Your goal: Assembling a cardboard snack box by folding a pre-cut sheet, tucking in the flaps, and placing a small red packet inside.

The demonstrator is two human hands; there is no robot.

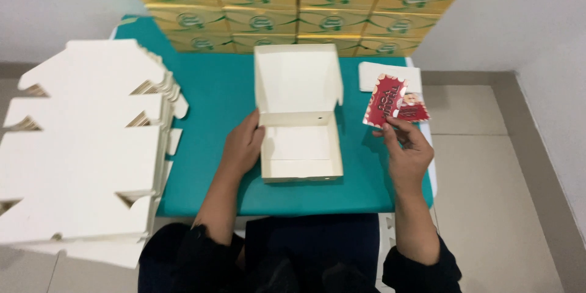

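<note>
Currently, by item:
Left hand (244, 143): laid flat against the left wall of the white box (300, 146), fingers loose, nothing gripped.
Right hand (408, 149): pinched on a red printed card (389, 101), held up just right of the box.
White box: open, lid tipped back, set mid-desk (213, 104) on the teal top.
Card stack (390, 75): white, lying behind the held card.
Flat box blanks (85, 140): piled at left.
Yellow-green cartons (299, 6): stacked along the far edge.

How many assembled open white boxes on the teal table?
1: the open white box at the table's centre, left hand on its side. The white stack at left is unfolded flats.
</note>
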